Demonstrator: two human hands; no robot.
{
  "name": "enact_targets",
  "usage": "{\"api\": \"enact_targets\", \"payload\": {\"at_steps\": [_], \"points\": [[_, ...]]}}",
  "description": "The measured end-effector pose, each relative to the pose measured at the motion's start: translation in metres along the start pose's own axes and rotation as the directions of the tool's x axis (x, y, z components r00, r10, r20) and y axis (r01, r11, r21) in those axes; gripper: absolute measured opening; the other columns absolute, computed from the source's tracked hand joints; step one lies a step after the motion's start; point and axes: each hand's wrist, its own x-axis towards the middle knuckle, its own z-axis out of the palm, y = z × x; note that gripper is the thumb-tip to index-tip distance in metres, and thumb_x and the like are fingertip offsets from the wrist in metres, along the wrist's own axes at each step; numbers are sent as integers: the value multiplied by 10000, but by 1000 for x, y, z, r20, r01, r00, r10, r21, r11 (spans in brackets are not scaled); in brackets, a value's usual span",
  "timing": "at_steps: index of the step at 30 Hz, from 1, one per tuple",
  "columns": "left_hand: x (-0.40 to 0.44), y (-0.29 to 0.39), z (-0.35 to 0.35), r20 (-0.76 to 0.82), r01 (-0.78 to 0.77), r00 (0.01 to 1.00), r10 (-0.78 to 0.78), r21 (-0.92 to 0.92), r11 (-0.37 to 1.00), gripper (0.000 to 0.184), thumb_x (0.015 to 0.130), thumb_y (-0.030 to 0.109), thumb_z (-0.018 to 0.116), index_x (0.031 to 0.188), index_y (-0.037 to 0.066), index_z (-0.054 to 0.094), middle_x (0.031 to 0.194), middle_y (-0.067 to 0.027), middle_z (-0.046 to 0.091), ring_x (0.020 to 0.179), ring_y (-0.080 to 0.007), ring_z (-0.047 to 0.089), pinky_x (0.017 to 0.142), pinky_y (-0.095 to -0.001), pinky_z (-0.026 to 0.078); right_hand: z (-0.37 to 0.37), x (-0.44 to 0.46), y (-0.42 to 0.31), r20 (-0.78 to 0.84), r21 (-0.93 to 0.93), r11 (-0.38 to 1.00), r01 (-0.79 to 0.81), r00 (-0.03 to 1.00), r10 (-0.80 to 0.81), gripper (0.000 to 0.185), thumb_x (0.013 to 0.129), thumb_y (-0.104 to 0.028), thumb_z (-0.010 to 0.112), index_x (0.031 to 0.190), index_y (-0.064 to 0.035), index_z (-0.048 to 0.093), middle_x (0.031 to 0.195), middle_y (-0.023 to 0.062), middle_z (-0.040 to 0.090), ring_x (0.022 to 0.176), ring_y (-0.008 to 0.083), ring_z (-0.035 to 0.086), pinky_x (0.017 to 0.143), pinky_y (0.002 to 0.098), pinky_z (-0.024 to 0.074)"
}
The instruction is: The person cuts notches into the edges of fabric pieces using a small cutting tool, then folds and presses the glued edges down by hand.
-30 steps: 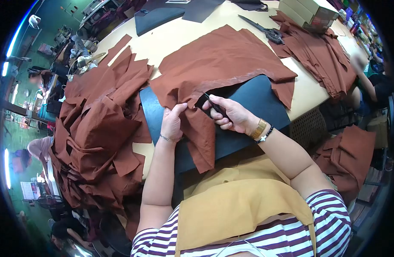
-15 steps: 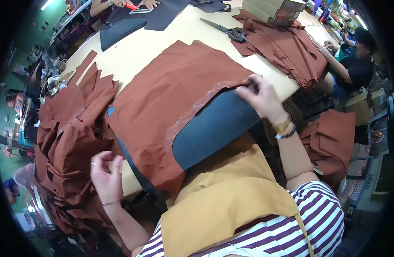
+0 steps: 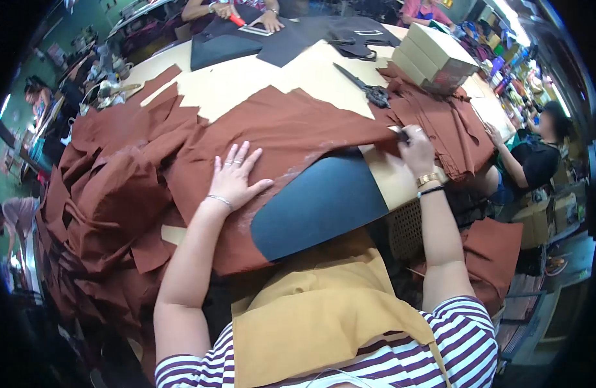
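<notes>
A rust-brown fabric piece (image 3: 278,126) lies over a dark blue-grey flat panel (image 3: 324,200) at the table's near edge. A curved cutout in the fabric, bordered by a whitish, chalky-looking band, leaves much of the panel showing. My left hand (image 3: 240,173) rests flat on the fabric, fingers spread, just left of this curve. At the fabric's right corner, my right hand (image 3: 417,152) pinches the cloth and pulls it taut; the fingertips are slightly blurred. Large shears (image 3: 364,85) lie beyond the fabric, blades pointing away to the left.
Crumpled brown fabric (image 3: 117,194) is heaped at left; another brown stack (image 3: 440,132) sits at right below a cardboard box (image 3: 434,58). Across the pale table (image 3: 298,77), a person's hands (image 3: 265,19) work on dark pieces with a red-handled tool. Another person (image 3: 537,152) sits at right.
My left hand has come from beside the table onto the fabric and flattened there. My right hand has drawn the fabric's corner rightward, and the cloth has shifted over the panel.
</notes>
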Motion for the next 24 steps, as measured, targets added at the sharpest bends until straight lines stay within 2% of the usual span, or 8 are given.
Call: {"api": "enact_targets", "payload": {"at_steps": [1, 2, 6, 8, 10, 13, 16, 24], "points": [[-9, -9, -7, 21, 44, 999, -44, 7, 999, 831, 835, 683, 539, 1501, 224, 346, 1604, -103, 192, 1487, -305, 128, 1162, -598, 110, -14, 13, -7, 82, -120, 985, -124, 988, 135, 202, 821, -142, 655, 1018, -130, 616, 977, 122, 634, 897, 352, 643, 734, 453, 527], [-18, -17, -13, 43, 84, 995, -85, 19, 996, 834, 833, 681, 543, 1501, 221, 346, 1606, -101, 184, 1489, -304, 119, 1163, -598, 110, -26, 22, -10, 42, -88, 992, -89, 995, 93, 201, 833, -134, 650, 1030, -141, 609, 952, 106, 631, 885, 351, 645, 713, 452, 529], [-27, -13, -40, -33, 160, 987, -158, 54, 986, 683, 797, 551, 673, 1346, 168, 535, 1491, -121, 398, 1412, -319, 304, 1129, -602, 197, -29, 38, -26, -18, 265, 962, -60, 998, 67, 201, 893, -232, 664, 1010, -72, 633, 881, 90, 642, 778, 246, 638, 686, 363, 513], [-5, -7, -26, -352, -168, 929, 118, -114, 979, 394, 779, 361, 742, 1085, 119, 687, 1147, -117, 627, 1066, -311, 595, 913, -427, 464, -28, 37, -67, 136, 470, 867, -165, 984, 114, 372, 938, -369, 636, 977, 1, 643, 836, 55, 643, 763, 158, 588, 691, 302, 487], [11, 18, -16, -355, -293, 912, 204, -219, 931, 264, 786, 303, 741, 977, 124, 713, 1010, -93, 650, 952, -287, 620, 821, -386, 499, -13, 20, -104, 628, 707, 298, -641, 763, 149, 423, 984, -466, 510, 981, -61, 633, 716, -28, 517, 557, 60, 449, 485, 217, 399], [26, 33, 8, -439, -348, 861, 258, -138, 927, 135, 799, 243, 725, 880, 134, 721, 889, -29, 646, 832, -247, 617, 741, -372, 498, 1, -5, -163, 895, 446, 4, -895, 446, -14, 366, 1006, -436, 472, 1029, -94, 602, 710, -43, 464, 509, 44, 345, 428, 193, 294], [28, 30, 13, -488, -325, 846, 213, -155, 933, 92, 810, 216, 710, 857, 137, 716, 840, -16, 641, 807, -228, 617, 715, -362, 495, 16, -17, -182, 940, 229, -222, -948, 274, -203, 370, 1015, -450, 444, 1084, -105, 558, 723, -40, 463, 513, 42, 335, 424, 184, 284], [26, 31, 10, -618, -339, 780, 99, -283, 897, 57, 822, 150, 704, 836, 97, 690, 805, -24, 651, 722, -216, 627, 662, -339, 502, 43, -1, -187, 905, -32, -460, -887, 170, -391, 367, 1015, -457, 433, 1080, -120, 562, 685, -48, 436, 496, 30, 342, 380, 151, 264]]}}
